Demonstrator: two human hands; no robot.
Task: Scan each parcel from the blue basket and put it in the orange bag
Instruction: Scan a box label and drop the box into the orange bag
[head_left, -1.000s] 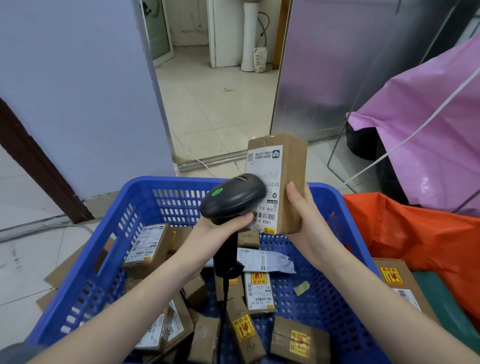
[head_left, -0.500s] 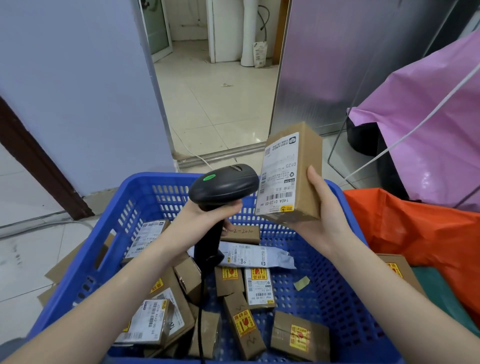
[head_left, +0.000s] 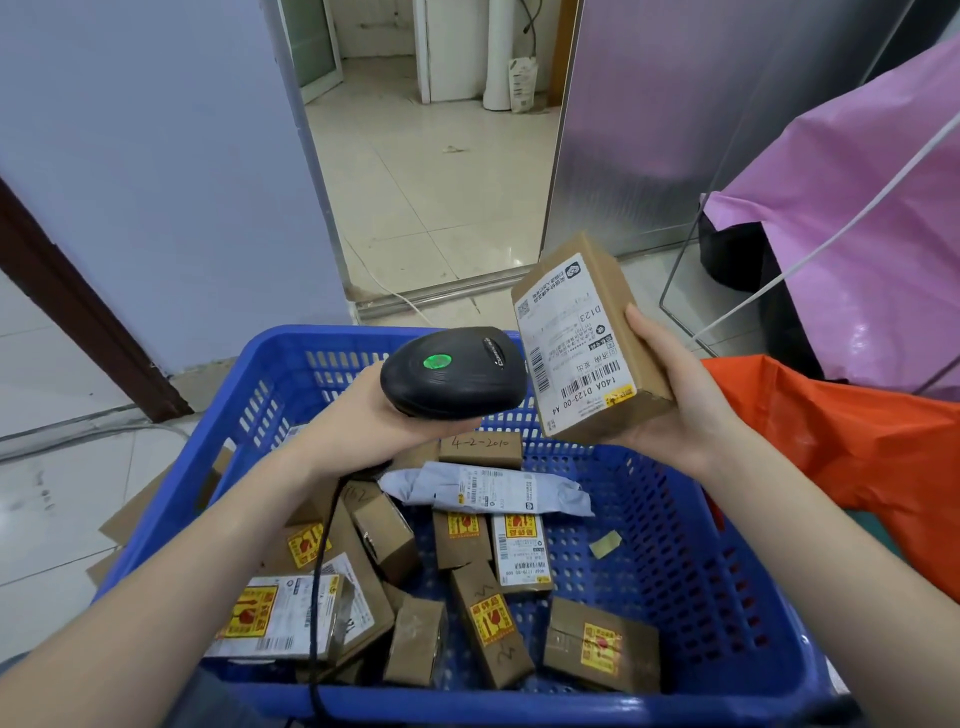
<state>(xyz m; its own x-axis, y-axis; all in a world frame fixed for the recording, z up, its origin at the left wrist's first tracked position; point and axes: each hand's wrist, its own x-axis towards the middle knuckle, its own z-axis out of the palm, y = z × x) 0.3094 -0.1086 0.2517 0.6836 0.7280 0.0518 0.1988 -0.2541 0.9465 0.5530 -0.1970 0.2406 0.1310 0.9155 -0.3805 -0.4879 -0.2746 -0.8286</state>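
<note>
- The blue basket (head_left: 691, 561) sits on the floor in the near centre, its perforated walls rising around a loose heap of parcels.
- Inside it lie many small brown cartons (head_left: 491, 629), most bearing yellow and red stickers, several with white barcode labels; they lie tilted and overlapping, mostly in the left and middle of the basket floor.
- A grey-white soft mailer (head_left: 483, 488) lies across the far middle of the basket, on top of the cartons.
- A carton with handwriting "4-2-2010" (head_left: 480, 449) sits just beyond the mailer, against the far wall.
- A small yellowish scrap (head_left: 605, 544) rests on the bare basket floor to the right.
- The left hand (head_left: 384, 415) grasps a black scanner (head_left: 454, 371) with a green light on top, held above the basket's far side; its cable (head_left: 317, 597) hangs down over the cartons.
- The right hand (head_left: 670, 400) grasps a brown parcel (head_left: 587, 338) from below and the right side, tilted, its white label facing the scanner; the scanner's nose is just beside the label.
- The held parcel is above the basket's far right corner, not in any container.
- The orange bag (head_left: 831, 441) lies to the right of the basket, touching its right rim; what it holds I cannot tell.
- A pink bag (head_left: 857, 208) hangs far right, behind the orange one.
- Flat cardboard (head_left: 135, 514) pokes out under the basket's left side.
</note>
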